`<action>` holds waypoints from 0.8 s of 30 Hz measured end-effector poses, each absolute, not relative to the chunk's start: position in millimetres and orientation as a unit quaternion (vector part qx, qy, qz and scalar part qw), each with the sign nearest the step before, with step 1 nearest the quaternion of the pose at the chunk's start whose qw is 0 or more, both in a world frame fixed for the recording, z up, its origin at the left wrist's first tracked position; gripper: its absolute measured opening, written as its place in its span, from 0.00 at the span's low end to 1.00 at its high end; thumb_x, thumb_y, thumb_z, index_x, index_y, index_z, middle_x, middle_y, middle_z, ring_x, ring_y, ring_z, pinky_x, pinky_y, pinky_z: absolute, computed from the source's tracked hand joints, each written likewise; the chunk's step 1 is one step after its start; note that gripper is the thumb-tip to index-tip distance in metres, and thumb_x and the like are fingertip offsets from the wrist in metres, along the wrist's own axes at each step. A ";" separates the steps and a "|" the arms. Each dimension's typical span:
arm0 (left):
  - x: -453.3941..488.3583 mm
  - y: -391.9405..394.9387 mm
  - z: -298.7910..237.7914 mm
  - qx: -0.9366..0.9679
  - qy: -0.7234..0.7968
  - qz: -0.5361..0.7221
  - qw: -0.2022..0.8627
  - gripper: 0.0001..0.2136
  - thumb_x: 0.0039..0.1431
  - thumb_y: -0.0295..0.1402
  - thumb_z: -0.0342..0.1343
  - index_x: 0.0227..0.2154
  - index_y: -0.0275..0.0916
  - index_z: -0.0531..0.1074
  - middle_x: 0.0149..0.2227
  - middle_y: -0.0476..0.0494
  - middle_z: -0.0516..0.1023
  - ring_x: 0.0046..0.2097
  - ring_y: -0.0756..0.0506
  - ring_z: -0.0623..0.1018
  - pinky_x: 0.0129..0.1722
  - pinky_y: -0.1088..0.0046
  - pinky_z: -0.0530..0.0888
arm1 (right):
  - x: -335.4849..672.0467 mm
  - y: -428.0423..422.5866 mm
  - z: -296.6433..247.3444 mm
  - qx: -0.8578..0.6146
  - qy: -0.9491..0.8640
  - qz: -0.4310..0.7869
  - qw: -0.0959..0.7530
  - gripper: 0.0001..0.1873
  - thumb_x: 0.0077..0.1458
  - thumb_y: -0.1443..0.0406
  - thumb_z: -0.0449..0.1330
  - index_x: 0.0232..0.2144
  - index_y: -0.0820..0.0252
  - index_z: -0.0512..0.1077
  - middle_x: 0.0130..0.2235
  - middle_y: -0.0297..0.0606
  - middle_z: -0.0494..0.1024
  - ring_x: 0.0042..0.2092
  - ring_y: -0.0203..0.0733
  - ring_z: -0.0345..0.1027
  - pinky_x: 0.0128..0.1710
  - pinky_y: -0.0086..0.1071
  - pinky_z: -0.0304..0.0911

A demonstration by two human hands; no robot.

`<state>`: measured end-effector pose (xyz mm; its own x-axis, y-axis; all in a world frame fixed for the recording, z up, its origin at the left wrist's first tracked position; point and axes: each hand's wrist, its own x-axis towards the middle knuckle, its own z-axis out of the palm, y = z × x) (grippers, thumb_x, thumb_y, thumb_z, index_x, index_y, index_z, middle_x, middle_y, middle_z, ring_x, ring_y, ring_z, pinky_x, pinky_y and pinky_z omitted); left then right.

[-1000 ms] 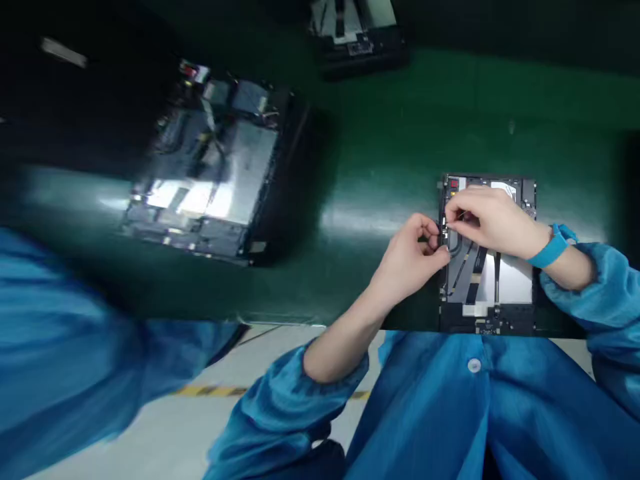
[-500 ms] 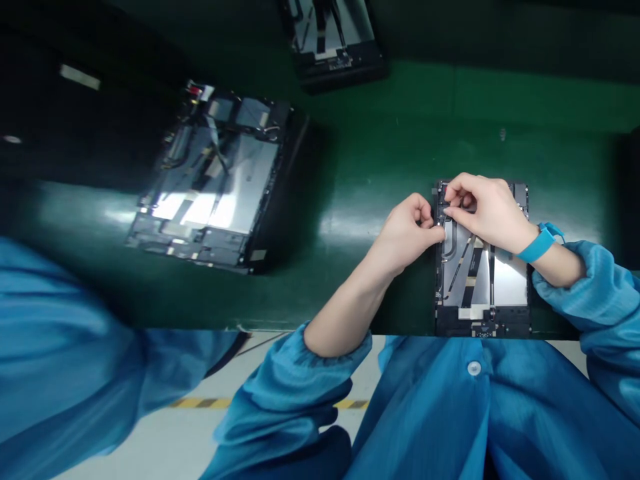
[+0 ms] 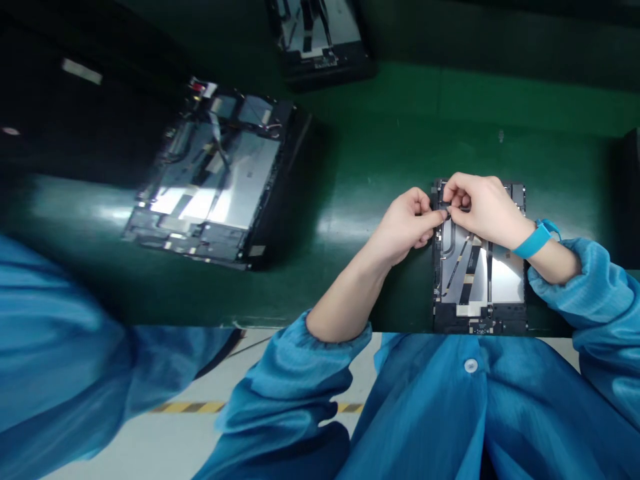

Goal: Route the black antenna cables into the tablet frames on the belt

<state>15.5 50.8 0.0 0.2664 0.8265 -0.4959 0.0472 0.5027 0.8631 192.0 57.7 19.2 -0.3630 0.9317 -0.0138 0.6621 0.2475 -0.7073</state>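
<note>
An opened tablet-like device (image 3: 507,280) lies on the green work surface, close to its front edge. Silver plates, dark ribbon cables and small circuit boards show inside it. My left hand (image 3: 407,223) reaches over its left edge, fingers curled, the thumb and fingertip at the upper left part. Over that same corner is my right hand (image 3: 483,203), thumb and forefinger pinched close to the left thumb. Whatever lies between the fingertips is too small and too covered to name. A blue band (image 3: 537,240) circles my right wrist.
A stack of similar opened devices (image 3: 245,180) stands at the left on the green surface (image 3: 360,267). Another such device (image 3: 327,57) sits at the far middle. A co-worker's blue sleeve (image 3: 55,347) is at the lower left. A dark block (image 3: 630,200) borders the right edge.
My left hand has shifted slightly up and right, bringing its thumb up to the right hand's fingertips. The right hand stays pinched over the same corner. The whole view has shifted a little.
</note>
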 end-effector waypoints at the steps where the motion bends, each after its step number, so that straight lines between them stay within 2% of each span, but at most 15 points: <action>1: 15.9 51.3 0.8 0.415 0.540 0.277 0.678 0.17 0.52 0.23 0.63 0.30 0.44 0.58 0.16 0.64 0.61 0.15 0.56 0.61 0.14 0.82 0.54 | 192.2 58.3 18.0 -0.521 -0.765 0.316 0.208 0.11 0.50 0.76 0.59 0.35 0.58 0.73 0.30 0.31 0.76 0.35 0.40 0.72 0.42 0.33 0.63; 4: 21.5 52.0 3.5 0.421 0.564 0.263 0.660 0.17 0.57 0.23 0.62 0.29 0.44 0.56 0.15 0.64 0.59 0.13 0.56 0.59 0.13 0.81 0.53 | 195.0 57.5 14.6 -0.510 -0.781 0.290 0.215 0.11 0.53 0.75 0.58 0.38 0.58 0.73 0.35 0.36 0.78 0.41 0.45 0.74 0.46 0.39 0.66; 6: 27.8 52.7 4.1 0.425 0.578 0.263 0.645 0.18 0.59 0.23 0.61 0.28 0.44 0.55 0.16 0.64 0.57 0.13 0.57 0.57 0.13 0.81 0.52 | 199.8 51.1 12.9 -0.517 -0.788 0.231 0.242 0.11 0.55 0.73 0.58 0.40 0.56 0.73 0.44 0.42 0.79 0.50 0.51 0.73 0.53 0.46 0.66; 9: 33.9 55.2 3.2 0.435 0.593 0.265 0.623 0.17 0.60 0.23 0.60 0.28 0.43 0.55 0.18 0.63 0.56 0.15 0.58 0.55 0.15 0.81 0.52 | 214.8 28.5 11.0 -0.563 -0.764 0.130 0.287 0.15 0.57 0.68 0.61 0.47 0.52 0.73 0.59 0.46 0.73 0.64 0.60 0.63 0.62 0.57 0.61; 11: 30.1 55.2 4.1 0.442 0.593 0.252 0.624 0.14 0.61 0.25 0.59 0.31 0.43 0.57 0.19 0.63 0.57 0.15 0.57 0.56 0.16 0.80 0.54 | 230.6 6.6 10.4 -0.611 -0.724 0.113 0.299 0.23 0.56 0.62 0.64 0.54 0.52 0.71 0.63 0.49 0.69 0.67 0.63 0.59 0.63 0.61 0.61; 14: 10.1 43.7 9.9 0.511 0.568 0.206 0.611 0.06 0.66 0.34 0.56 0.42 0.42 0.65 0.26 0.57 0.66 0.20 0.53 0.66 0.20 0.76 0.64 | 256.0 -27.0 14.8 -0.701 -0.621 0.201 0.287 0.36 0.54 0.53 0.66 0.61 0.57 0.66 0.61 0.54 0.70 0.59 0.62 0.69 0.53 0.58 0.72; 15: 1.6 35.7 12.4 0.558 0.558 0.187 0.586 0.10 0.67 0.37 0.56 0.47 0.40 0.67 0.31 0.52 0.71 0.24 0.50 0.72 0.24 0.73 0.71 | 262.4 -36.1 18.6 -0.725 -0.578 0.256 0.271 0.37 0.53 0.51 0.66 0.61 0.58 0.66 0.58 0.54 0.73 0.54 0.60 0.73 0.49 0.55 0.75; 17: -12.8 14.6 16.0 0.658 0.534 0.150 0.510 0.21 0.67 0.42 0.56 0.57 0.38 0.68 0.45 0.40 0.77 0.41 0.42 0.81 0.42 0.62 0.80 | 269.1 -49.0 29.3 -0.742 -0.510 0.371 0.228 0.35 0.52 0.47 0.67 0.56 0.58 0.70 0.51 0.51 0.79 0.46 0.56 0.77 0.44 0.51 0.77; 19: -19.6 -8.4 16.1 0.705 0.514 0.123 0.473 0.27 0.66 0.44 0.56 0.63 0.35 0.68 0.56 0.31 0.75 0.57 0.33 0.78 0.59 0.50 0.76 | 267.6 -53.9 41.7 -0.728 -0.473 0.456 0.194 0.32 0.51 0.45 0.68 0.52 0.56 0.73 0.47 0.48 0.82 0.44 0.55 0.80 0.43 0.49 0.79; 20: -20.2 -18.0 14.7 0.704 0.513 0.130 0.474 0.29 0.66 0.44 0.56 0.65 0.34 0.67 0.59 0.29 0.74 0.62 0.31 0.75 0.64 0.47 0.73 | 264.4 -53.5 47.3 -0.720 -0.463 0.482 0.188 0.31 0.51 0.45 0.68 0.51 0.54 0.73 0.46 0.47 0.83 0.44 0.55 0.81 0.43 0.48 0.79; 22: -20.0 -29.0 10.9 0.673 0.518 0.183 0.495 0.30 0.69 0.42 0.53 0.70 0.36 0.62 0.66 0.28 0.71 0.69 0.32 0.71 0.69 0.48 0.69 | 254.7 -46.3 55.9 -0.707 -0.452 0.507 0.199 0.31 0.50 0.45 0.70 0.50 0.53 0.73 0.47 0.47 0.84 0.42 0.54 0.82 0.42 0.47 0.80; 24: -25.7 -27.7 10.2 0.630 0.527 0.266 0.504 0.32 0.71 0.41 0.50 0.74 0.40 0.55 0.72 0.32 0.66 0.73 0.36 0.67 0.72 0.52 0.66 | 240.9 -29.2 60.0 -0.691 -0.465 0.505 0.226 0.31 0.48 0.45 0.71 0.50 0.54 0.73 0.48 0.47 0.84 0.38 0.51 0.81 0.40 0.45 0.80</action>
<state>-25.7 -27.7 10.2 0.3017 0.9330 -0.1962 0.3957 0.0647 0.9161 240.9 -29.2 60.0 0.0580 0.8708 -0.4883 0.4144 -0.4660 -0.7817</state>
